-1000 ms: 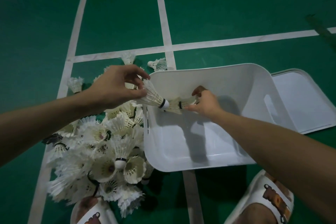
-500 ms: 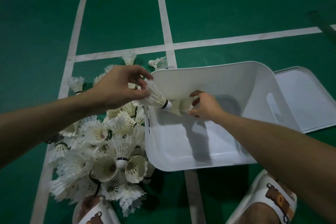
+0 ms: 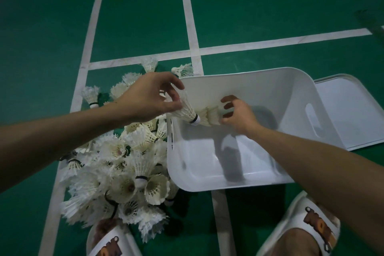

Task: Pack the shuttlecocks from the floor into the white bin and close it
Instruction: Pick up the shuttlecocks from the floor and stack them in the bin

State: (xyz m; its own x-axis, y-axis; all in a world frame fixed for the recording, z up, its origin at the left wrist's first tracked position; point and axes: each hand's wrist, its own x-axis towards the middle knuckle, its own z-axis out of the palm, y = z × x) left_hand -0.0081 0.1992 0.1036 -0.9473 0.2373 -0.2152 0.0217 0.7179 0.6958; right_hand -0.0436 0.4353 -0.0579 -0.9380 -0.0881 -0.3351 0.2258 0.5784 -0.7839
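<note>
The white bin (image 3: 276, 164) stands open on the green floor, with no shuttlecocks on the bare part of its bottom. My left hand (image 3: 148, 97) pinches a white shuttlecock (image 3: 186, 110) by its feathers over the bin's left rim, cork pointing right. That cork pushes into the feather skirt of a second shuttlecock (image 3: 211, 117), which my right hand (image 3: 239, 113) holds inside the bin with curled fingers. A heap of several white shuttlecocks (image 3: 116, 164) lies on the floor left of the bin.
The bin's white lid (image 3: 351, 114) lies flat on the floor to the right of the bin. My two feet in white slippers (image 3: 301, 226) are at the bottom edge. White court lines (image 3: 191, 27) cross the floor.
Both hands stay over the bin's left side. The left hand's shuttlecock has slid a little further into the one in the right hand, whose fingers have spread slightly.
</note>
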